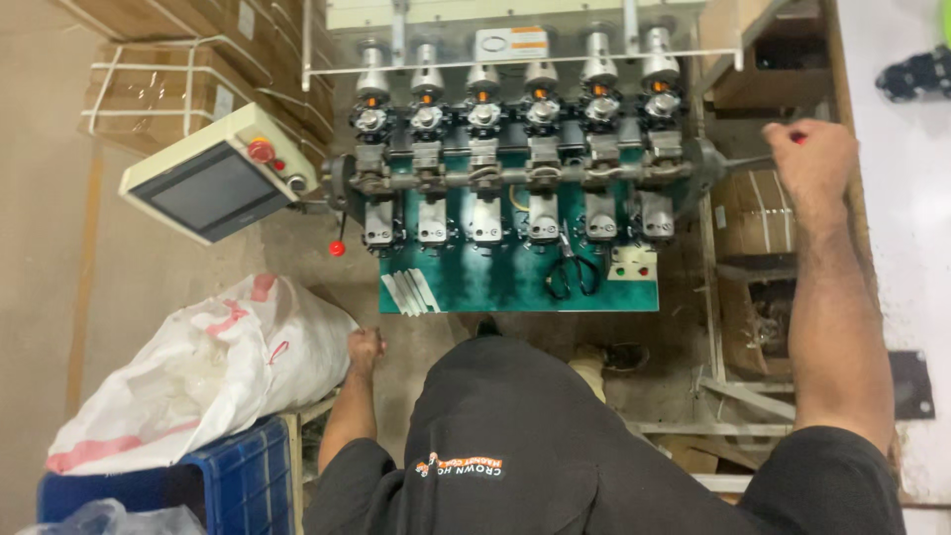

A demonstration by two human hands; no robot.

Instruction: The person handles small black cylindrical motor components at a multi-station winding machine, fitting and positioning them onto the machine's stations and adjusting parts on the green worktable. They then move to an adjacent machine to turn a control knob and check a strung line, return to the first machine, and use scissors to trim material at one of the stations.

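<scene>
Head view shows a six-station machine (515, 178) on a green base plate (515, 282), far centre. The right hand (812, 159) is clenched around a red-tipped lever (758, 159) at the machine's right end. The left hand (365, 349) hangs fisted, near left, beside a white sack (198, 367). Scissors (573, 272) and white strips (411, 292) lie unused on the plate. All six stations appear fitted; whether the lever stroke is complete cannot be determined.

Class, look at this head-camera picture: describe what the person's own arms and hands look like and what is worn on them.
Both arms are bare from short black sleeves down. The left hand and right hand wear no gloves; no watch, ring or band shows. The sleeves belong to a black shirt with a small printed chest mark.
</scene>
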